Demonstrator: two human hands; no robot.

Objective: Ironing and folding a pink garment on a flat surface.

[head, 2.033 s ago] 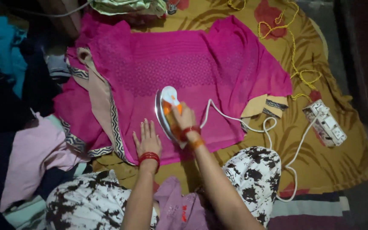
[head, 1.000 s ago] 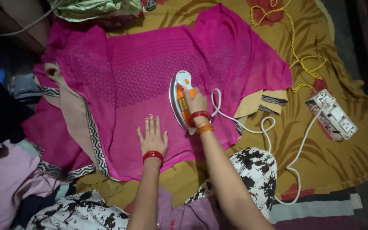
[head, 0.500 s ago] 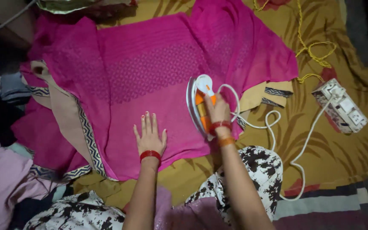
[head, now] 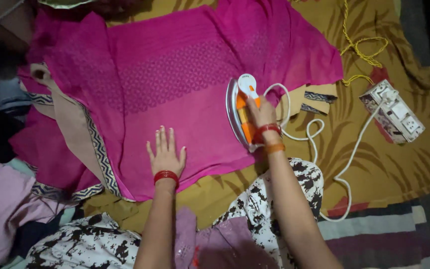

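While spread flat over yellow patterned cloth [head: 389,164] on the floor, pink garment [head: 175,84] fills upper middle of view, beige panel with black-and-white trim [head: 83,137] folded along its left side. Left hand [head: 166,153] laid flat on lower part of garment, palm down, fingers extended and slightly apart, holding nothing; red bangles at wrist. Right hand [head: 261,113] closed round orange handle of white iron [head: 241,110], iron resting on garment's right lower area, tip pointing away. White cord [head: 314,142] looping from iron across yellow cloth to white power strip [head: 393,111] at right. Yellow cord [head: 359,47] lying above strip. Heap of other clothes [head: 1,194] at left edge.
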